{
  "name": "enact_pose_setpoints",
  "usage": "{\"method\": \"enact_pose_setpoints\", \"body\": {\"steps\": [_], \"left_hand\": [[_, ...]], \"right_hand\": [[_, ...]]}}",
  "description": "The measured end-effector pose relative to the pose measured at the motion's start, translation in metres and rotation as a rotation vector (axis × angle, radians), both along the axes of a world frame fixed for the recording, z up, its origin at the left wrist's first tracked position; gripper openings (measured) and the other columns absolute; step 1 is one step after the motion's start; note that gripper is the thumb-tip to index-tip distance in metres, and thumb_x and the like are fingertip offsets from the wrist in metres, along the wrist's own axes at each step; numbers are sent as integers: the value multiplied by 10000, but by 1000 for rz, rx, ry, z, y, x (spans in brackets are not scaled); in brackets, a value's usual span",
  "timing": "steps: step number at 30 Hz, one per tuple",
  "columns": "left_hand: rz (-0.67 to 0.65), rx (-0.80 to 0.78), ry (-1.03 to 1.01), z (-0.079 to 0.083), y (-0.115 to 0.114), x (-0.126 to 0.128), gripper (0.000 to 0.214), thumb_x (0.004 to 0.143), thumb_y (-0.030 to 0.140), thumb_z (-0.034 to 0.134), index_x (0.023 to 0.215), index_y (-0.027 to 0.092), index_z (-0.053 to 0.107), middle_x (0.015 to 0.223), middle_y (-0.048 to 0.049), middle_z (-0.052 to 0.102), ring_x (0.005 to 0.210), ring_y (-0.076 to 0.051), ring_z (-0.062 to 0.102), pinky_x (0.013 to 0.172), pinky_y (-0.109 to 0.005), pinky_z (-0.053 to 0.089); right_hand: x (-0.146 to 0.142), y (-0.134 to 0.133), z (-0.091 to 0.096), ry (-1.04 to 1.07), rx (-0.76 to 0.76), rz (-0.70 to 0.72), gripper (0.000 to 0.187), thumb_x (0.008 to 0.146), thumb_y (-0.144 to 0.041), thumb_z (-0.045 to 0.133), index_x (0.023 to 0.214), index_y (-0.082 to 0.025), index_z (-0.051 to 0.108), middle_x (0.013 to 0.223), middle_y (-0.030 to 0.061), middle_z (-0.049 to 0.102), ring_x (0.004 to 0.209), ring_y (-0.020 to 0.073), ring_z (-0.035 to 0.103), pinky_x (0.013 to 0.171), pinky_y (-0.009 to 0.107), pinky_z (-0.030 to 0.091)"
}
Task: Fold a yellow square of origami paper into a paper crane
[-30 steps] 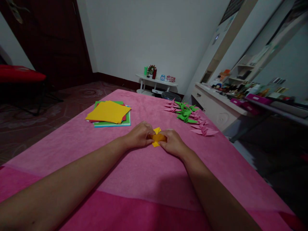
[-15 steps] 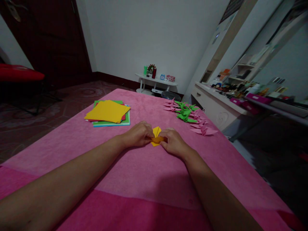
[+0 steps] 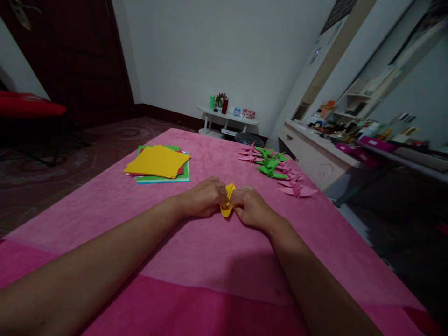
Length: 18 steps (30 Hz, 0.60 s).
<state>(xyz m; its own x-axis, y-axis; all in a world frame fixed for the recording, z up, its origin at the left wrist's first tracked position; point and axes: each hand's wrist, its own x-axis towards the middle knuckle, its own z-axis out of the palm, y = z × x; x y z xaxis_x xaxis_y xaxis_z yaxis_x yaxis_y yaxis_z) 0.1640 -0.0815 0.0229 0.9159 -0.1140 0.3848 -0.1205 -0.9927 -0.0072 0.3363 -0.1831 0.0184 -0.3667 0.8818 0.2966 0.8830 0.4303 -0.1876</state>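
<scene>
A partly folded piece of yellow origami paper lies on the pink cloth, between my two hands. My left hand is closed on its left side, fingers bent and knuckles up. From the right, my right hand pinches the other side of the paper. The fingers cover much of the middle, so the exact folds there are hidden. A pointed upper part and a lower tip of the paper show between the hands.
Left of my hands lies a stack of coloured paper, yellow on top. Several folded pink cranes and green cranes sit along the right edge of the pink-covered table. Beyond stand a low white table and a cluttered dresser.
My hands have drawn slightly closer together. The yellow flap that stretched between my fingers has folded inward, and the paper looks narrower, with its lower tip nearer me.
</scene>
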Motion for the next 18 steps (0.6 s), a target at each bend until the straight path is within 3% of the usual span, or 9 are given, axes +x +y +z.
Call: {"method": "enact_pose_setpoints", "body": {"steps": [10, 18], "left_hand": [[8, -12, 26, 4, -4, -1, 110, 780, 219, 571, 750, 193, 674, 799, -54, 668, 835, -188, 554, 781, -344, 336], [16, -72, 16, 3, -5, -1, 109, 738, 182, 562, 741, 194, 670, 761, -42, 667, 821, -181, 569, 796, -333, 361]], "right_hand": [[-4, -3, 8, -90, -22, 16, 57, 712, -127, 616, 691, -177, 636, 731, 14, 611, 715, 147, 514, 729, 293, 331], [-5, -3, 5, -56, 18, 7, 80, 692, -93, 634, 701, -173, 628, 778, 18, 628, 748, 154, 510, 748, 302, 333]]}}
